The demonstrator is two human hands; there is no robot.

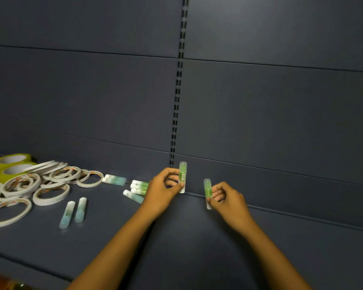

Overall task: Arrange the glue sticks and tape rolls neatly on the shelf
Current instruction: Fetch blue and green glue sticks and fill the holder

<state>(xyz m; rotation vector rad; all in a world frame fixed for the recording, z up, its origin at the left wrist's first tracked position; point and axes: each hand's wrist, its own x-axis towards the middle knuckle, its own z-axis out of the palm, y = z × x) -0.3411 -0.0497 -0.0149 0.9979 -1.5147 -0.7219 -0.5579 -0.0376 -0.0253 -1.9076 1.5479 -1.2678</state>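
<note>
My left hand [162, 189] pinches an upright green glue stick [182, 171] standing against the shelf's back panel. My right hand [225, 198] grips a second green glue stick [207, 188], also upright, a short way to the right. Loose glue sticks lie flat to the left: green ones [139, 187] beside my left hand, a bluish one [115, 180] further back, and two bluish ones [73, 213] nearer the front. A heap of thin white tape rolls [38, 185] covers the shelf's left part, with yellow-green tape rolls [13, 164] behind it.
The dark blue shelf board [187, 248] runs across the view, its back panel [260, 122] carrying a slotted upright [177, 97]. The shelf's front edge is at lower left.
</note>
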